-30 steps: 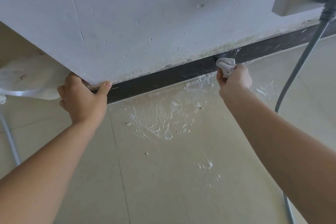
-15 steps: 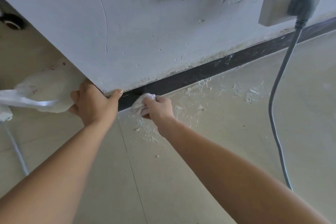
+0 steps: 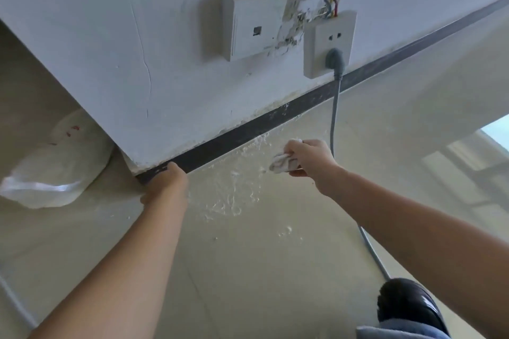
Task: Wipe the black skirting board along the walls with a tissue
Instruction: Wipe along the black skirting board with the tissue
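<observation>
The black skirting board (image 3: 248,126) runs along the foot of the white wall, from the corner at the left up to the right. My left hand (image 3: 165,183) rests against the board at the wall's corner, its fingers hidden round the edge. My right hand (image 3: 308,158) grips a crumpled white tissue (image 3: 283,164) above the floor, a little in front of the board and apart from it.
White plaster dust (image 3: 234,190) is smeared over the beige floor below the board. A grey cable (image 3: 334,118) hangs from a wall socket (image 3: 329,41) and trails across the floor. A white bag (image 3: 55,165) lies behind the corner. A black shoe (image 3: 407,308) shows at bottom right.
My right hand with the tissue swept left along the board to the corner, then drew back right and off the board. My left hand stayed at the corner. The view tilted up.
</observation>
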